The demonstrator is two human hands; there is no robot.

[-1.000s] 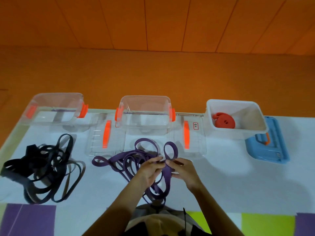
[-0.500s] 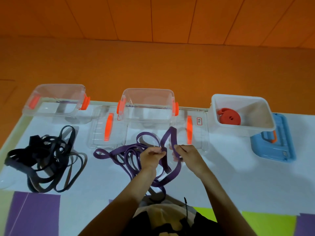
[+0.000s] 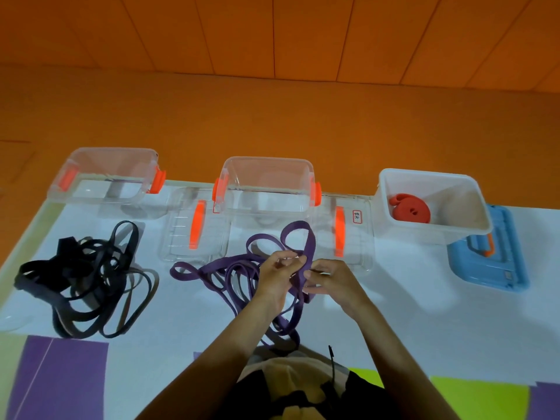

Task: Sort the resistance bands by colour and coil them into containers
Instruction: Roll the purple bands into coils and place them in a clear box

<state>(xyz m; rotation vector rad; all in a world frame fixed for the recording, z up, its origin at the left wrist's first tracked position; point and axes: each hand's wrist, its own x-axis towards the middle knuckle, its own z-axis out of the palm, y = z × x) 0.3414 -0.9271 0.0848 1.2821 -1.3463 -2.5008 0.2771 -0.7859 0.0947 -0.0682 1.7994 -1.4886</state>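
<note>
A tangle of purple resistance bands (image 3: 224, 274) lies on the white sheet in front of me. My left hand (image 3: 277, 277) and my right hand (image 3: 330, 278) both grip one purple band (image 3: 309, 247) lifted from the pile, its loop standing up between them. A heap of black bands (image 3: 88, 277) lies to the left. Behind stand a clear container (image 3: 106, 180) at the left, a clear middle container (image 3: 266, 186), and a white container (image 3: 466, 213) at the right holding a coiled red band (image 3: 409, 209).
Two clear lids with orange handles (image 3: 197, 225) (image 3: 348, 231) lie flat beside the middle container. A blue lid (image 3: 491, 262) lies at the right, partly under the white container. The white sheet (image 3: 424, 313) lies on orange floor; purple and green mats show at the near edge.
Both hands have stayed on the purple band and lifted its loop higher and a little away from me. The camera has tilted, so everything sits lower in view.
</note>
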